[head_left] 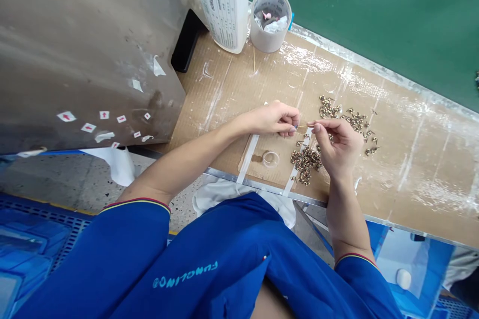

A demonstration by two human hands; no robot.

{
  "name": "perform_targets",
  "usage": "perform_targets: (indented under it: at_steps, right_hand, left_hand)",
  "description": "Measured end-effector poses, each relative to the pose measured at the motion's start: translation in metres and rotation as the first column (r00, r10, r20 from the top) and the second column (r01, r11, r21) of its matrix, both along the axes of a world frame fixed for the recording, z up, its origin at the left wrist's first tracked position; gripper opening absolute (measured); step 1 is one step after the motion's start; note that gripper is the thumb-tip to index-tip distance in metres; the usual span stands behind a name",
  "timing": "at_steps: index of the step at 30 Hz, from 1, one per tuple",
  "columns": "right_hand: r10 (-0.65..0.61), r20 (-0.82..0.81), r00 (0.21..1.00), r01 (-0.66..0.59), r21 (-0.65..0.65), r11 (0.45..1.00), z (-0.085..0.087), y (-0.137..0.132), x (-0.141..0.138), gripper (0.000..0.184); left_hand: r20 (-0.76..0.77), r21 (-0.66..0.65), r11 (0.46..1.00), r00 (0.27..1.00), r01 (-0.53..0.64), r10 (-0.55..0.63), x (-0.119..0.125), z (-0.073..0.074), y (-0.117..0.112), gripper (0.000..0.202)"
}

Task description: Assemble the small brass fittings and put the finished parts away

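My left hand (279, 118) is closed in a pinch over the cardboard-covered table (404, 159). Between its fingertips is a tiny part with a bluish spot, mostly hidden. Facing it, my right hand (339, 147) pinches a thin wooden stick (304, 126), like a toothpick, whose tip reaches the part. Below the hands lies a heap of small brass-coloured metal parts (306, 163). More such parts (355, 120) are scattered behind my right hand. A small round clear dish (270, 159) sits left of the heap, nearest my left hand.
A white labelled bottle (224, 5) and a tape-roll cup (270, 42) with scraps stand at the back. Another thin stick (254, 60) lies before the cup. A black phone-like object (186, 42) leans by the metal panel (93, 50) with arrow stickers. A green surface (366, 20) adjoins the table.
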State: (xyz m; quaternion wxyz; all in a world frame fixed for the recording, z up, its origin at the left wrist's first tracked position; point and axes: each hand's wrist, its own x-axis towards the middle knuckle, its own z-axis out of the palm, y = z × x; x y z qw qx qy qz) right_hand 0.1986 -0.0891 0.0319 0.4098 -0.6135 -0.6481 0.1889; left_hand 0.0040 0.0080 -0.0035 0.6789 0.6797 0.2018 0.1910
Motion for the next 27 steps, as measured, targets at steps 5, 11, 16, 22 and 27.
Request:
perform_targets:
  at_steps: [5,11,16,22,27]
  right_hand:
    - [-0.001,0.071,0.997,0.001,-0.003,1.0,-0.0008,0.0012,0.0012,0.027]
    - [0.035,0.05,0.998,-0.034,-0.015,0.999,-0.0011,0.0011,0.0024,0.022]
    - [0.066,0.039,0.997,-0.066,0.007,0.998,0.0001,0.0004,0.0014,0.016]
    - [0.088,0.051,0.995,-0.09,0.041,0.995,0.0022,0.0001,-0.0011,0.01]
    - [0.074,0.066,0.995,-0.077,0.041,0.996,0.0006,0.0007,-0.0032,0.017]
  left_hand:
    - [-0.008,0.034,0.999,1.0,0.008,-0.008,-0.0008,0.0015,0.0005,0.007]
    - [-0.033,0.034,0.999,0.999,0.011,-0.009,-0.0015,0.0005,0.0014,0.005]
    - [-0.052,0.058,0.998,0.998,0.023,-0.019,-0.0014,0.0006,0.0015,0.005]
    - [-0.043,0.064,0.998,0.999,0.015,-0.012,-0.0007,0.001,0.0014,0.007]
    - [-0.027,0.084,0.996,1.0,0.013,-0.011,-0.0004,-0.0013,0.001,0.008]
